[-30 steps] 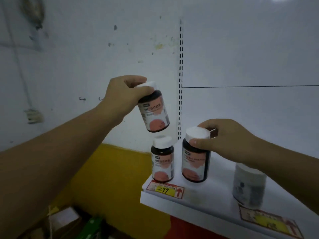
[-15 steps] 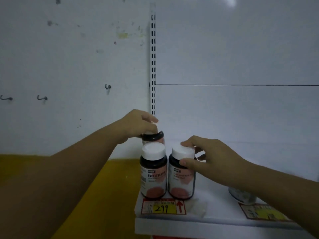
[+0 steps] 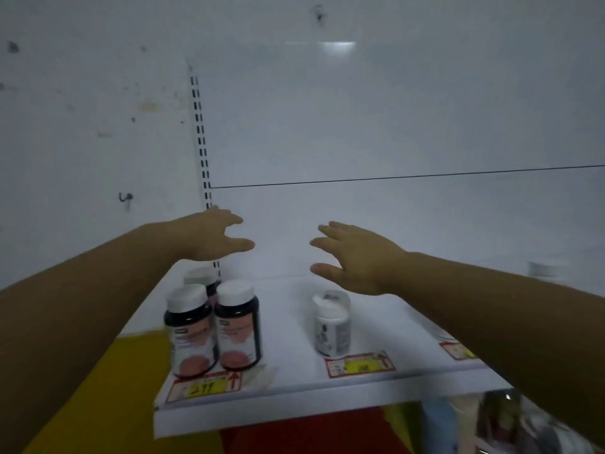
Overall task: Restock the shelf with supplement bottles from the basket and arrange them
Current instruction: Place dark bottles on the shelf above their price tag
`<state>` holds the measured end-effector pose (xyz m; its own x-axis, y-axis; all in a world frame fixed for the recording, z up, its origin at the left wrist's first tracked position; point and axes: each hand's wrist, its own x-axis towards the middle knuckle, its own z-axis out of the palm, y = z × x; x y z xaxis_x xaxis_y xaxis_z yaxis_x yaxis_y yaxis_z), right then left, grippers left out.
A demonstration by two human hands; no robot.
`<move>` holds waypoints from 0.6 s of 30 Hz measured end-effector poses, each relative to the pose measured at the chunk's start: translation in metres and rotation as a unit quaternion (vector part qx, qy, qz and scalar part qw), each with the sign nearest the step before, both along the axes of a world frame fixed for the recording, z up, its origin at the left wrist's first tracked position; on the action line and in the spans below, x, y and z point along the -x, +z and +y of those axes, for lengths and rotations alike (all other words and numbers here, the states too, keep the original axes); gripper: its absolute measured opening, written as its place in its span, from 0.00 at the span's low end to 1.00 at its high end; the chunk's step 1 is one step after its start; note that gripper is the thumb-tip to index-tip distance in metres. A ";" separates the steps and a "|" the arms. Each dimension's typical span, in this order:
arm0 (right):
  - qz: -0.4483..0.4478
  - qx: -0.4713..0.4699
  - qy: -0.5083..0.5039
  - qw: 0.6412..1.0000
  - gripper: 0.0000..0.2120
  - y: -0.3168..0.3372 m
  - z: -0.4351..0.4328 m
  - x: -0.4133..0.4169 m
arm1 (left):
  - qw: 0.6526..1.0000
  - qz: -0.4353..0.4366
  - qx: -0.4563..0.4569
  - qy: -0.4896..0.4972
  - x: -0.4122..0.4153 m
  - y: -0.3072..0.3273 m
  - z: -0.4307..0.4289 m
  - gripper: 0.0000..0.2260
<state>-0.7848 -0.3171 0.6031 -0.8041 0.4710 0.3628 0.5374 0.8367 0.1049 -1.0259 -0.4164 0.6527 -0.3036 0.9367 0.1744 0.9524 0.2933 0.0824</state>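
Three dark supplement bottles with white caps and pink labels stand at the left end of the white shelf [image 3: 294,381]: one at front left [image 3: 191,332], one at front right [image 3: 239,326], and a third [image 3: 199,278] behind them, mostly hidden. A white bottle [image 3: 332,326] stands alone near the shelf's middle. My left hand [image 3: 212,235] hovers open above and behind the dark bottles, touching none. My right hand [image 3: 357,258] hovers open just above the white bottle, fingers spread, holding nothing. The basket is not in view.
A slotted shelf upright [image 3: 201,142] runs up the white back wall. Price tags [image 3: 204,386] [image 3: 360,363] are stuck on the shelf's front edge. Another white cap [image 3: 543,268] shows far right. Blurred packaged goods [image 3: 510,421] lie below the shelf at right.
My left hand set its bottle down behind the front pair and let go. My right hand released its bottle's cap. Both hands lifted up and opened.
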 end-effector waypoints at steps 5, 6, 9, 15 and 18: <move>-0.033 -0.001 -0.067 0.997 0.31 -0.004 0.002 -0.128 | 0.994 0.080 0.053 -0.046 -0.127 -0.006 0.025 0.34; -0.043 -0.002 -0.076 0.996 0.31 -0.008 0.000 -0.158 | 0.995 0.063 0.045 -0.069 -0.158 -0.010 0.029 0.33; -0.056 -0.004 -0.105 0.993 0.31 -0.018 -0.004 -0.247 | 0.990 0.027 0.021 -0.134 -0.253 -0.022 0.047 0.32; -0.051 0.030 -0.173 0.983 0.31 -0.041 -0.011 -0.405 | 0.957 -0.054 -0.014 -0.284 -0.423 -0.062 0.076 0.27; -0.032 0.090 -0.219 0.971 0.29 -0.059 -0.010 -0.471 | 0.937 -0.066 0.048 -0.339 -0.481 -0.107 0.087 0.27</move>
